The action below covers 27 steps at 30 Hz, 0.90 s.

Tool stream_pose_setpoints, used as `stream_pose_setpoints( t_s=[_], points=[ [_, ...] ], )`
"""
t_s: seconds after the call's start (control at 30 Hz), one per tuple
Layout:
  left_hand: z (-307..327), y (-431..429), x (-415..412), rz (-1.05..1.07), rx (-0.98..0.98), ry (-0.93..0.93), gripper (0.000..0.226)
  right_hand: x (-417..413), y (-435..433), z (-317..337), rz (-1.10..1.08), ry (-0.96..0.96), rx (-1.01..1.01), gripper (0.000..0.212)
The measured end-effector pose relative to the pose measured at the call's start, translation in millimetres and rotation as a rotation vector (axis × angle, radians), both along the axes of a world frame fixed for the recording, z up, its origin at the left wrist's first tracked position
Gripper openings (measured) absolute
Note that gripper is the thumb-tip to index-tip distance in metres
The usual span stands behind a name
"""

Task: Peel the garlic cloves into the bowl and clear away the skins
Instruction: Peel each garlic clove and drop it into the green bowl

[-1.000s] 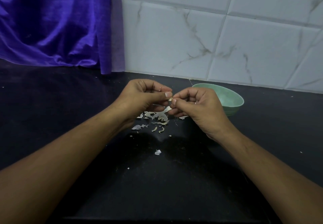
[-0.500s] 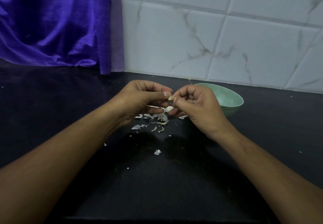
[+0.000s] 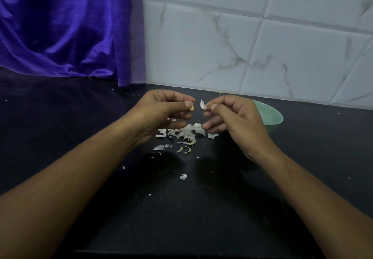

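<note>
My left hand (image 3: 165, 109) pinches a small garlic clove (image 3: 192, 108) between thumb and fingertips, above the black counter. A short gap to its right, my right hand (image 3: 234, 117) pinches a white flake of garlic skin (image 3: 202, 104) at its fingertips. Under both hands lies a loose pile of garlic skins (image 3: 185, 134), with a few scraps strewn toward me. The pale green bowl (image 3: 271, 117) stands behind my right hand, which hides most of it; its contents are out of sight.
The black counter (image 3: 181, 208) runs to a white marble-tiled wall (image 3: 252, 46) at the back. A purple curtain (image 3: 64, 26) hangs at the back left, down to the counter. A stray skin flake (image 3: 183, 176) lies nearer me.
My hands have drawn apart. The right hand has pulled a flake of skin off the clove, which stays in the left hand's pinch.
</note>
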<state>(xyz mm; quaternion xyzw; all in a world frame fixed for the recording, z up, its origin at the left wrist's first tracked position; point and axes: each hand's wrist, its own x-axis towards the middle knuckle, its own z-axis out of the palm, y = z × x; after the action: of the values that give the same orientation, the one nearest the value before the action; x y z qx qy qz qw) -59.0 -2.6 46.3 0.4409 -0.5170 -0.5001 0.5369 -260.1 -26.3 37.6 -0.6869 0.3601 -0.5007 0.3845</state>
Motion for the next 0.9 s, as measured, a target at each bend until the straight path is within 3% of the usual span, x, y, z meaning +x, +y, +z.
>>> stream_pose_setpoints(
  t_s=[0.3, 0.47, 0.67, 0.9],
  points=[
    [1.5, -1.2, 2.7, 0.053, -0.025, 0.023, 0.015, -1.2, 2.1, -1.8, 0.071, 0.045, -0.020, 0.007],
    [2.2, 0.8, 1.3, 0.031, -0.022, 0.041, 0.014, 0.1, 3.2, -2.2, 0.097, 0.034, -0.018, 0.016],
    [0.4, 3.6, -2.5, -0.056, -0.023, 0.055, 0.012, 3.7, 4.4, -3.8, 0.145, -0.009, -0.018, 0.024],
    [-0.7, 6.0, -5.3, -0.088, -0.074, 0.003, 0.027, 1.6, 2.8, -2.9, 0.158, -0.122, 0.037, 0.014]
  ],
)
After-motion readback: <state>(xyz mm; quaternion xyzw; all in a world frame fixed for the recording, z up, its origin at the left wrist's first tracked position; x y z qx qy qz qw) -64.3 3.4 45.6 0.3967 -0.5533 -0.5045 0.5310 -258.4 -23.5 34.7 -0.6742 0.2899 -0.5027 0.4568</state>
